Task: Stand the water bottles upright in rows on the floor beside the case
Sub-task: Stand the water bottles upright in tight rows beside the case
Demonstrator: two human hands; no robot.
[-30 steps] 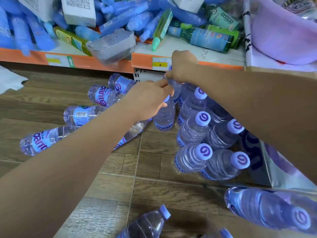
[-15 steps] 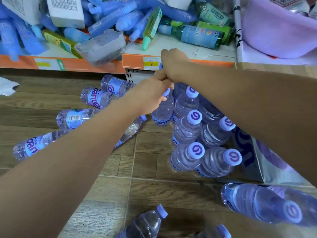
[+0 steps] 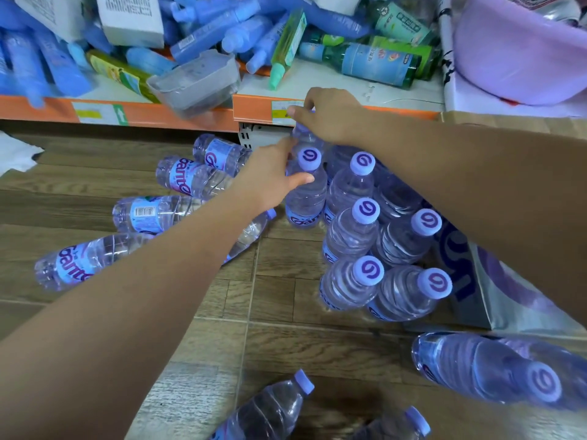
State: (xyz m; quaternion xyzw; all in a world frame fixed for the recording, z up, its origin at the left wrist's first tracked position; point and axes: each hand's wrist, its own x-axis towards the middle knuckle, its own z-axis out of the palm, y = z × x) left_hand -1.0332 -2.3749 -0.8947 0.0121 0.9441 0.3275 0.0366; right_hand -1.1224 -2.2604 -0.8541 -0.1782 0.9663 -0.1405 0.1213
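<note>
Several clear water bottles with purple caps stand upright in two rows [image 3: 352, 233] on the wooden floor, left of the printed case [image 3: 502, 300]. My right hand [image 3: 330, 117] grips the top of the farthest bottle [image 3: 301, 132], close under the shelf edge. My left hand [image 3: 273, 176] is beside the neighbouring upright bottle [image 3: 306, 195], fingers spread, thumb resting on its shoulder, cap uncovered. More bottles lie on their sides at the left [image 3: 190, 176], partly hidden under my left arm.
An orange-edged shelf [image 3: 158, 114] runs across the back, piled with blue and green bottles, and a clear tub [image 3: 197, 81] overhangs it. A purple basin [image 3: 521, 49] sits at the top right. Loose bottles lie near me [image 3: 273, 411] and at the right [image 3: 489, 369].
My left hand has come off the cap of the upright bottle and opened beside it. My right hand stays on the far bottle's top.
</note>
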